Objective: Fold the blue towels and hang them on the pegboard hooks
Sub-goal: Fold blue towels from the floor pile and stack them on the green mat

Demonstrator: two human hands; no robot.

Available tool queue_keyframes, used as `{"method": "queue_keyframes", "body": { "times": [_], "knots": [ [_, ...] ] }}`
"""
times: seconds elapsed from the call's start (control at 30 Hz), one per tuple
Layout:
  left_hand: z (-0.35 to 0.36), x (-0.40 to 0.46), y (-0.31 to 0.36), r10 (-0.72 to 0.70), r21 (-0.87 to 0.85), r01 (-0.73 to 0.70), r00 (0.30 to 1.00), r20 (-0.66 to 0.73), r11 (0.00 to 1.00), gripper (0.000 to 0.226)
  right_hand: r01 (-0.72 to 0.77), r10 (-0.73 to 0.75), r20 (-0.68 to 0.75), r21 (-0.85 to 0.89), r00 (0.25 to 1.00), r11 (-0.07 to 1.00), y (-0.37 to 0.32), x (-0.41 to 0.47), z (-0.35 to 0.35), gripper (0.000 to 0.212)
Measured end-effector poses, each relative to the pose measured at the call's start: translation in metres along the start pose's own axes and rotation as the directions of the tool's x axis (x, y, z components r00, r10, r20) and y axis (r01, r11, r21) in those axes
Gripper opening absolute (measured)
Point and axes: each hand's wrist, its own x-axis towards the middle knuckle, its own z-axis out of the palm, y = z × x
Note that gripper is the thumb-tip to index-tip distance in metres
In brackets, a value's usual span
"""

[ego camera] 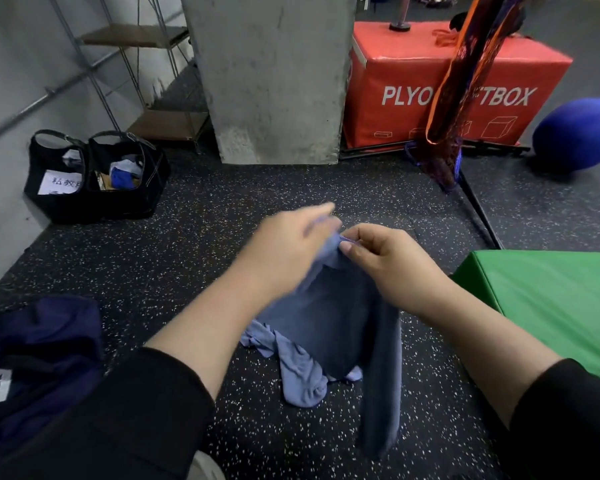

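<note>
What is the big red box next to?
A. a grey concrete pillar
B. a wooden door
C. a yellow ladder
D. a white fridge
A: the red box, printed with white letters, stands on the floor right beside the grey concrete pillar, on its right in the head view.

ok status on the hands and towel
Right hand pinching blue towel at top edge. Left hand blurred, on same edge. Towel hangs unfolded. No pegboard in view.
</note>
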Motion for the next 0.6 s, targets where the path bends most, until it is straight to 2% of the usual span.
{"method": "queue_keyframes", "body": {
  "times": [0.07, 0.13, 0.23, 0.33, 0.4, 0.47, 0.53, 0.6],
  "knots": [
    [0.012, -0.002, 0.003, 0.038, 0.012, -0.041, 0.986, 0.164, 0.999, 0.039, 0.029, -0.029, -0.017, 0.005, 0.999, 1.000, -0.003, 0.001, 0.001, 0.014],
    [0.018, -0.002, 0.003, -0.006, 0.046, -0.001, 0.987, 0.160, 0.999, 0.025, 0.036, -0.035, -0.036, 0.013, 0.999, 0.999, -0.005, 0.001, -0.002, 0.015],
    [0.013, 0.003, -0.002, -0.064, 0.174, 0.054, 0.997, 0.053, 0.983, 0.041, -0.009, 0.009, -0.007, 0.058, 1.000, 0.998, -0.001, -0.001, -0.004, 0.009],
    [0.003, 0.009, -0.009, -0.058, 0.215, 0.095, 0.983, -0.172, 0.972, 0.041, -0.076, 0.075, 0.047, 0.016, 0.996, 0.997, 0.003, -0.004, -0.009, 0.022],
    [-0.009, 0.012, -0.018, -0.145, 0.148, 0.212, 0.918, -0.369, 0.966, 0.039, -0.076, 0.081, 0.055, -0.093, 0.995, 0.993, 0.004, -0.004, -0.013, 0.026],
    [-0.023, 0.015, -0.028, -0.200, 0.111, 0.281, 0.862, -0.465, 0.953, 0.038, -0.069, 0.070, 0.012, -0.090, 0.997, 0.994, 0.005, -0.004, -0.014, 0.023],
    [-0.027, 0.016, -0.030, -0.186, 0.095, 0.242, 0.899, -0.397, 0.966, 0.029, -0.059, 0.059, -0.016, -0.020, 0.998, 0.998, 0.006, -0.003, -0.013, 0.015],
    [-0.016, 0.010, -0.020, -0.074, -0.001, 0.075, 0.985, -0.154, 0.997, 0.029, -0.043, 0.043, -0.004, 0.015, 0.999, 0.999, 0.002, -0.003, -0.010, 0.010]
  ]
}}
